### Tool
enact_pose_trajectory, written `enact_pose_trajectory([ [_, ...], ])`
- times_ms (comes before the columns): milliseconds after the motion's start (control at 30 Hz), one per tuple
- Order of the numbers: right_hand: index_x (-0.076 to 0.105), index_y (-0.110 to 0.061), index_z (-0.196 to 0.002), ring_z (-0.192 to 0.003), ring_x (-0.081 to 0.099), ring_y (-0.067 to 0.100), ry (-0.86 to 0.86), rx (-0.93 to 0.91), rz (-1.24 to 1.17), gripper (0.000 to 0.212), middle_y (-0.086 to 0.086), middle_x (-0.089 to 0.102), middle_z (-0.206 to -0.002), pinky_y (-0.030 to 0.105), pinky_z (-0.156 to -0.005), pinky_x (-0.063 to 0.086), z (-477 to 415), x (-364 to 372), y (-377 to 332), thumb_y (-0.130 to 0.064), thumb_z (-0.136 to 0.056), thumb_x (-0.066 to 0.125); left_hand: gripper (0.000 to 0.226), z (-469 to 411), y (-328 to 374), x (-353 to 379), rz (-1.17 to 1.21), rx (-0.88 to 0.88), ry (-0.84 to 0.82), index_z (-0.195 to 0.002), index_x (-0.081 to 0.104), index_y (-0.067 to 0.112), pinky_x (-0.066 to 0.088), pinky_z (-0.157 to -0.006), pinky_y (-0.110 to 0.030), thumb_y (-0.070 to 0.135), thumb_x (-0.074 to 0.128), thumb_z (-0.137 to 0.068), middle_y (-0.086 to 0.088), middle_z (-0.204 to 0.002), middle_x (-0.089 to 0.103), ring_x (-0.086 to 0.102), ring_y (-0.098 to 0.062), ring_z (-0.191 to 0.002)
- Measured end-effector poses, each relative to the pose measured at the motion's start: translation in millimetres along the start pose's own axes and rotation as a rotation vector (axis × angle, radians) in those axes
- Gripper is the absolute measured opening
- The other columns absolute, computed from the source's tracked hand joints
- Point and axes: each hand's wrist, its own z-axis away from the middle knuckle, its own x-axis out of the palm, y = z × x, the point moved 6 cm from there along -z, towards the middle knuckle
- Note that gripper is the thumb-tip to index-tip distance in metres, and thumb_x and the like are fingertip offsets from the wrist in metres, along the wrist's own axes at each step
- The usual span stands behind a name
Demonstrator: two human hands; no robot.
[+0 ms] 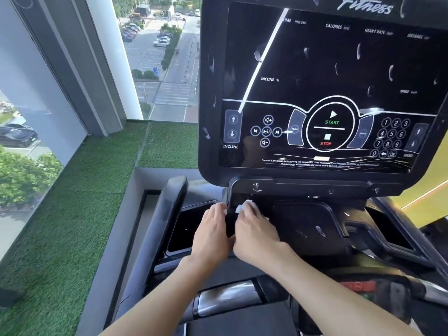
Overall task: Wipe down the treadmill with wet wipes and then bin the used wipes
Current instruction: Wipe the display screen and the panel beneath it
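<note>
Right grip: the right hand point(254, 235) is clutching a white wet wipe point(242, 207), with the fingers bending over it and a crumpled corner poking out past the fingertips.
Wipe position: the wipe is pressing against the black upright post point(233, 195) of the treadmill point(303, 187), just under the ledge that is carrying the screen.
Right arm: the bare forearm is reaching in from the lower right, with the wrist nearly level and the back of the hand facing up.
Left hand: the left hand point(212, 229) is lying just beside the grip, on the other side of the post. Its fingers are stretching forward, fairly straight, with the tips touching the post's left edge. It is holding nothing.
Left arm: the forearm is rising from the bottom edge, and the two hands are nearly meeting at the thumbs.
Beside the grip: a shallow black tray point(186, 229) is sitting just left of the left hand, and a second tray point(305, 221) is lying just right of the wipe.
Above the grip: the dark control panel point(327, 69) is showing START, STOP and INCLINE markings, and wet streaks are glinting on it.
Nearer than the grip: a silver-banded handlebar point(228, 299) is crossing under the forearms.
Far left of the grip: green turf point(72, 214) is running along a window point(157, 44) that is looking onto a car park.
</note>
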Motion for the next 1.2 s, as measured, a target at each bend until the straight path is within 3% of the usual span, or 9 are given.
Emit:
enact_pose_trajectory([
  [133,0.031,-0.003,-0.145,-0.15,0.01,0.023,0.035,-0.172,0.008,0.064,0.009,0.023,-0.149,0.038,-0.112,0.037,1,5,-17,-0.009,-0.086,0.055,0.05,1,-5,0,-0.019,0.004,0.009,-0.118,0.049,-0.001,0.031,-0.079,-0.02,0.006,0.07,-0.073,-0.014,-0.106,0.058,0.055,-0.032,-0.097],
  [267,0.02,-0.005,-0.153,-0.151,0.005,0.017,-0.003,-0.303,0.04,0.07,0.007,0.012,-0.161,0.032,-0.12,0.022,11,2,-10,-0.005,-0.089,0.048,0.044,-1,-2,-2,0.014,-0.009,0.007,-0.115,0.049,0.001,0.034,-0.082,-0.024,0.008,0.067,-0.075,-0.011,-0.104,0.055,0.053,-0.031,-0.099],
  [433,0.008,0.001,-0.153,-0.15,0.0,0.02,-0.05,-0.183,0.071,0.076,0.007,-0.001,-0.159,0.03,-0.113,0.031,30,7,22,-0.011,-0.091,0.049,0.065,-1,-1,-1,0.023,-0.06,-0.036,-0.126,0.045,0.011,0.037,-0.092,-0.021,0.033,0.079,-0.075,0.001,-0.116,0.051,0.045,-0.017,-0.112],
  [633,0.01,0.015,-0.148,-0.148,0.001,0.034,-0.038,0.025,-0.004,0.074,0.021,0.001,-0.154,0.036,-0.118,0.026,7,-2,38,-0.024,-0.097,0.047,0.061,-1,-1,-2,0.005,-0.044,-0.015,-0.123,0.045,0.014,0.035,-0.091,-0.019,0.033,0.079,-0.076,0.004,-0.114,0.049,0.045,-0.016,-0.111],
  [800,0.017,0.004,-0.15,-0.151,-0.006,0.023,-0.024,-0.124,-0.071,0.071,0.011,0.007,-0.157,0.036,-0.116,0.029,1,5,6,-0.011,-0.089,0.05,0.048,-2,-1,-2,0.016,-0.027,-0.005,-0.119,0.05,0.008,0.034,-0.085,-0.023,0.025,0.069,-0.077,-0.003,-0.109,0.052,0.049,-0.024,-0.104],
  [900,0.013,-0.005,-0.155,-0.152,-0.007,0.015,-0.036,-0.275,-0.051,0.075,0.004,0.002,-0.164,0.029,-0.12,0.014,9,6,-14,-0.006,-0.089,0.049,0.031,-1,-2,-3,0.012,-0.01,0.023,-0.104,0.051,0.008,0.027,-0.073,-0.022,0.017,0.054,-0.075,-0.003,-0.096,0.049,0.052,-0.031,-0.091],
  [1000,0.021,-0.01,-0.153,-0.15,0.008,0.016,-0.013,-0.239,-0.041,0.07,0.0,0.01,-0.159,0.03,-0.116,0.023,15,-3,7,-0.004,-0.088,0.047,0.051,-2,-2,-1,-0.005,-0.023,-0.011,-0.118,0.05,0.007,0.035,-0.085,-0.024,0.024,0.072,-0.076,-0.004,-0.109,0.052,0.049,-0.025,-0.104],
  [1100,0.025,-0.001,-0.148,-0.146,0.021,0.022,0.045,-0.084,-0.023,0.065,0.007,0.015,-0.154,0.028,-0.112,0.03,13,-6,47,-0.005,-0.088,0.048,0.062,-3,0,0,-0.009,-0.04,-0.043,-0.125,0.048,0.013,0.038,-0.096,-0.025,0.032,0.079,-0.075,0.001,-0.116,0.05,0.047,-0.018,-0.113],
  [1200,0.023,0.007,-0.147,-0.148,0.016,0.029,0.034,0.011,-0.05,0.064,0.017,0.014,-0.154,0.033,-0.118,0.027,5,-3,57,-0.007,-0.089,0.047,0.06,-3,2,-2,-0.01,-0.048,-0.043,-0.123,0.048,0.015,0.038,-0.096,-0.025,0.034,0.079,-0.075,0.002,-0.115,0.049,0.047,-0.017,-0.113],
])
